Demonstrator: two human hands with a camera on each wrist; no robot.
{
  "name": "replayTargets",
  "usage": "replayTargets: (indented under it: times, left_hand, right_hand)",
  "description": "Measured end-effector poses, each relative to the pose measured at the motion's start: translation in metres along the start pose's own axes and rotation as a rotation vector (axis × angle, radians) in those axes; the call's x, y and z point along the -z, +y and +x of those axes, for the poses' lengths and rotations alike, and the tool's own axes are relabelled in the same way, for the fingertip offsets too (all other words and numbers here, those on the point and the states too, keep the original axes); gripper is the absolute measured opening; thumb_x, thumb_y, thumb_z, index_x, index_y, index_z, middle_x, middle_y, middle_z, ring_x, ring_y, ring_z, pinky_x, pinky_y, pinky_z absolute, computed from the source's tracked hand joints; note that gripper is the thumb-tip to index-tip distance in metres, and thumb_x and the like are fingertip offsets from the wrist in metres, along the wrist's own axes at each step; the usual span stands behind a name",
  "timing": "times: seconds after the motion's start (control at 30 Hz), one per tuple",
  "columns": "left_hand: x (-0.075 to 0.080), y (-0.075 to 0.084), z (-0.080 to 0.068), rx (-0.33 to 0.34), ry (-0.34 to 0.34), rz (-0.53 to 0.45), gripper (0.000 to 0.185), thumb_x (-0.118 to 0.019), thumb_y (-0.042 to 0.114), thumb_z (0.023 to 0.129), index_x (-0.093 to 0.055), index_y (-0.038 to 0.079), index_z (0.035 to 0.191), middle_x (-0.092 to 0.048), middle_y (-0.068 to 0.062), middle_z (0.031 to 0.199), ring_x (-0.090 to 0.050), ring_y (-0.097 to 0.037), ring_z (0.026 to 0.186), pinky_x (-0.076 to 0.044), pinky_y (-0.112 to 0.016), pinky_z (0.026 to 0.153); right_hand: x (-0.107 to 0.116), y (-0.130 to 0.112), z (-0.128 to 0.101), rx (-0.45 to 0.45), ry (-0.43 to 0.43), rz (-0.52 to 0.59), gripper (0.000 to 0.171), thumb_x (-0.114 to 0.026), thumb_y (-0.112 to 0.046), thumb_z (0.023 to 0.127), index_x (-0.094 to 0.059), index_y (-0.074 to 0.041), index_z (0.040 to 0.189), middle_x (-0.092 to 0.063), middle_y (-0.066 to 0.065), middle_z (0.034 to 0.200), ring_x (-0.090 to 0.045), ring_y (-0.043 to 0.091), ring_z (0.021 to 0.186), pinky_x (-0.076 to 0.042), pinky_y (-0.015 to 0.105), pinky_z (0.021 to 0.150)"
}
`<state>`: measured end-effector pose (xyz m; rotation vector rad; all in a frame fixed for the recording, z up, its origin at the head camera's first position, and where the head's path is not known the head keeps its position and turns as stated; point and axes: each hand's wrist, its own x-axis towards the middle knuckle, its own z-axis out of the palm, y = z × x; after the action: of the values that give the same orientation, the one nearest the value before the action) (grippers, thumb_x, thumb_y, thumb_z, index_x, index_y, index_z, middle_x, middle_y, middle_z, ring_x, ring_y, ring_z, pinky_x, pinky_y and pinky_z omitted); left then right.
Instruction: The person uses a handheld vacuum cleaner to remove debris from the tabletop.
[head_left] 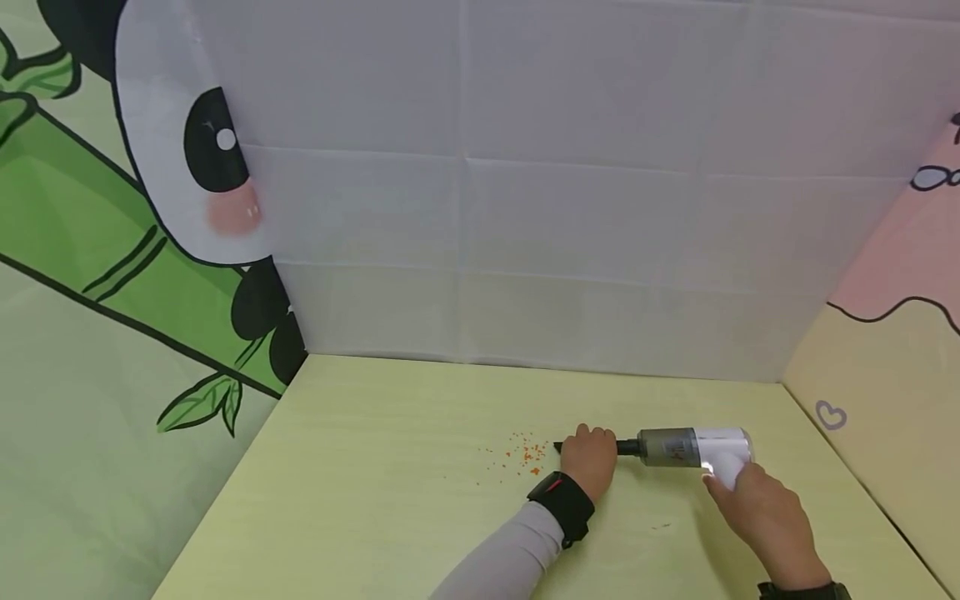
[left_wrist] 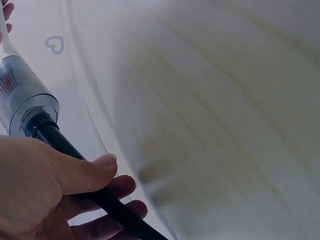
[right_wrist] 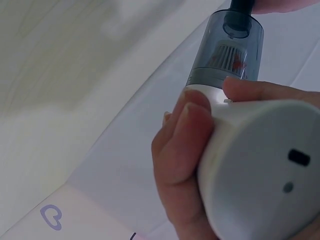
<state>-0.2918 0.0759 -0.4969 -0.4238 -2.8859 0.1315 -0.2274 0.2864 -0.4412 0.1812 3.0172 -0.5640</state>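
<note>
Two hands at work: both are holding one handheld vacuum [head_left: 693,447], which is lying level just above the table [head_left: 360,500], right of centre
Handheld vacuum: a white rear body is running into a smoky see-through dust cup [right_wrist: 227,50], which is ending in a thin black nozzle [left_wrist: 75,150]; the nozzle is pointing to the person's left
Right hand [head_left: 765,512]: it is wrapping the white rear body, fingers [right_wrist: 192,145] curling round one side and the thumb pressing the other, so the grip is clamped on the vacuum's handle end
Left hand [head_left: 590,458]: it is closing round the black nozzle, the thumb [left_wrist: 87,172] lying over the top and the fingers curling beneath, so this grip is also clamped on the vacuum
Dust cup contents: a pleated white filter is showing through the wall in the right wrist view, with a few orange specks clinging to it
Orange crumbs [head_left: 525,452]: a small scatter is lying on the table just beyond the nozzle tip, thinning out towards the left
Wrist gear: a black band [head_left: 564,504] is sitting over the left grey sleeve [head_left: 510,558]
Backdrop: a white creased cloth [head_left: 525,208] is hanging behind the table, with a panda and bamboo print [head_left: 150,208] at the left and a pink and yellow panel [head_left: 885,333] at the right, carrying a small heart outline [head_left: 830,414]
</note>
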Motion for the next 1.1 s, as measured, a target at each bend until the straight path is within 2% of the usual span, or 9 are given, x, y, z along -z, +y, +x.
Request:
replayTargets:
  times: [0.23, 0.43, 0.57, 0.6, 0.7, 1.1]
  left_hand:
    - [-0.001, -0.001, 0.004, 0.002, -0.005, 0.006, 0.01, -0.069, 0.034, 0.097, -0.071, 0.025, 0.1, -0.065, 0.008, 0.088, -0.058, -0.01, 0.083, -0.049, -0.024, 0.061]
    - [-0.003, -0.003, 0.005, 0.001, 0.047, 0.015, 0.009, -0.07, 0.034, 0.096, -0.07, 0.025, 0.098, -0.064, 0.009, 0.087, -0.057, -0.009, 0.082, -0.049, -0.024, 0.06]
    - [-0.004, -0.004, 0.006, -0.001, 0.038, 0.02, 0.01, -0.069, 0.034, 0.097, -0.07, 0.025, 0.098, -0.064, 0.008, 0.087, -0.057, -0.009, 0.082, -0.049, -0.024, 0.059]
    - [-0.004, -0.004, 0.007, 0.003, 0.017, 0.018, 0.009, -0.068, 0.034, 0.098, -0.071, 0.025, 0.1, -0.065, 0.008, 0.088, -0.058, -0.009, 0.083, -0.05, -0.023, 0.06]
    - [-0.004, -0.004, 0.008, 0.007, 0.026, 0.016, 0.01, -0.069, 0.034, 0.097, -0.071, 0.025, 0.098, -0.064, 0.008, 0.086, -0.057, -0.01, 0.081, -0.049, -0.023, 0.059]
    - [-0.005, -0.008, -0.001, -0.008, 0.03, 0.016, 0.011, -0.069, 0.034, 0.097, -0.072, 0.025, 0.102, -0.067, 0.007, 0.089, -0.059, -0.011, 0.082, -0.05, -0.024, 0.059]
  right_hand:
    - [-0.001, -0.001, 0.002, 0.009, 0.015, 0.004, 0.051, -0.057, -0.041, 0.099, -0.047, 0.007, 0.087, -0.05, 0.011, 0.068, -0.049, 0.025, 0.06, -0.038, 0.036, 0.049]
    - [-0.002, -0.002, 0.005, 0.024, 0.049, 0.006, 0.051, -0.057, -0.04, 0.1, -0.047, 0.008, 0.086, -0.05, 0.012, 0.068, -0.05, 0.026, 0.059, -0.039, 0.037, 0.049]
    - [-0.004, -0.001, 0.006, 0.017, 0.048, 0.006, 0.053, -0.057, -0.04, 0.1, -0.047, 0.01, 0.087, -0.05, 0.013, 0.068, -0.05, 0.026, 0.059, -0.039, 0.038, 0.048]
    - [-0.004, -0.001, 0.007, 0.019, 0.047, 0.006, 0.052, -0.057, -0.04, 0.1, -0.047, 0.01, 0.087, -0.05, 0.013, 0.068, -0.05, 0.026, 0.059, -0.039, 0.038, 0.049]
    - [-0.003, -0.002, 0.008, 0.025, 0.047, 0.002, 0.051, -0.057, -0.039, 0.1, -0.047, 0.01, 0.087, -0.05, 0.013, 0.068, -0.05, 0.026, 0.059, -0.039, 0.038, 0.049]
    - [-0.011, -0.005, -0.001, 0.03, 0.056, -0.001, 0.051, -0.06, -0.036, 0.099, -0.048, 0.013, 0.09, -0.052, 0.013, 0.069, -0.05, 0.026, 0.06, -0.04, 0.038, 0.049]
